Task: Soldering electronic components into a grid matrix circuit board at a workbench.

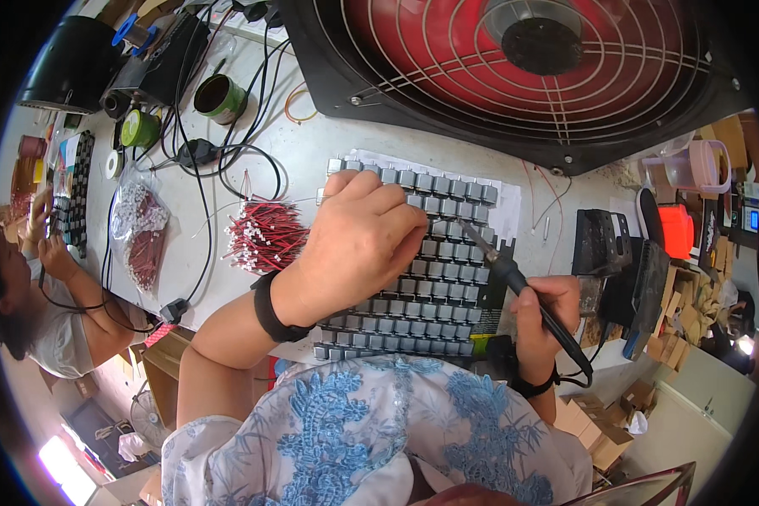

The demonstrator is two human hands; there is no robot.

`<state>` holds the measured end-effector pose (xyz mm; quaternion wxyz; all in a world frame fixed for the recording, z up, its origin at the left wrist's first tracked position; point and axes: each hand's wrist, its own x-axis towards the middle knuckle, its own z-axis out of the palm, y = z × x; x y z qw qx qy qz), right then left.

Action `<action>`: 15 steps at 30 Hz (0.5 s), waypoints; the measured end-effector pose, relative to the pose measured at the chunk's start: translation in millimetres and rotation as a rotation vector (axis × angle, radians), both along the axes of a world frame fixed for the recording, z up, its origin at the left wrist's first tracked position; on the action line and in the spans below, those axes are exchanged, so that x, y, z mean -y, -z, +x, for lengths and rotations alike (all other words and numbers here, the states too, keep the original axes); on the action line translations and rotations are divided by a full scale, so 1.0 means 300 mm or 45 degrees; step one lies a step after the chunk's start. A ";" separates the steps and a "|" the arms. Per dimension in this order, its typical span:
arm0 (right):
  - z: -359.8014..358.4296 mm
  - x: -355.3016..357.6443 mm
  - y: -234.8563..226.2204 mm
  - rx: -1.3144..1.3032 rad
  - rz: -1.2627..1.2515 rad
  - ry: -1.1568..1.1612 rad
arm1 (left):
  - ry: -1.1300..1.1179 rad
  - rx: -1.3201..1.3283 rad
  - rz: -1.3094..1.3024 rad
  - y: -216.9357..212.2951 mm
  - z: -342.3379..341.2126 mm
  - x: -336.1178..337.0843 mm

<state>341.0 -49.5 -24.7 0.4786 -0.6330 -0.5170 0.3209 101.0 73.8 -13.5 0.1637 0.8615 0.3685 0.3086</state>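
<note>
While the right hand [541, 325] is gripping a soldering iron [509, 275], the left hand [358, 238], hold unclear to me, is overhanging silver blocks [430, 289]

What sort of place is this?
Probably a small electronics assembly workshop: there's what looks like a soldering iron held over rows of small silvery parts, a pile of red wires with white ends, and a big caged fan.

White desk [333, 139], lg. fan [541, 46] at far side. Mid: rows of grey metal pcs. [388, 305], paper [508, 198] showing past them on R. On L: pile of red wires [266, 238], then clear bag [141, 228] w/ more; green tin [219, 99] & blk. cables [196, 153] farther back.
</note>
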 end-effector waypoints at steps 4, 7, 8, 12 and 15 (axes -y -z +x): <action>-0.013 -0.006 -0.015 -0.025 0.017 0.010 | 0.013 -0.016 0.004 -0.001 0.010 0.000; -0.016 -0.011 -0.013 -0.046 0.019 0.006 | -0.002 -0.020 -0.003 0.002 0.009 0.005; -0.016 -0.011 -0.013 -0.047 0.019 0.007 | -0.001 -0.022 -0.005 0.001 0.009 0.006; -0.020 -0.016 -0.008 -0.037 0.032 0.002 | -0.003 -0.032 -0.016 0.002 0.009 0.008; -0.019 -0.017 -0.004 -0.011 0.050 0.002 | 0.007 -0.042 -0.015 0.005 0.008 0.002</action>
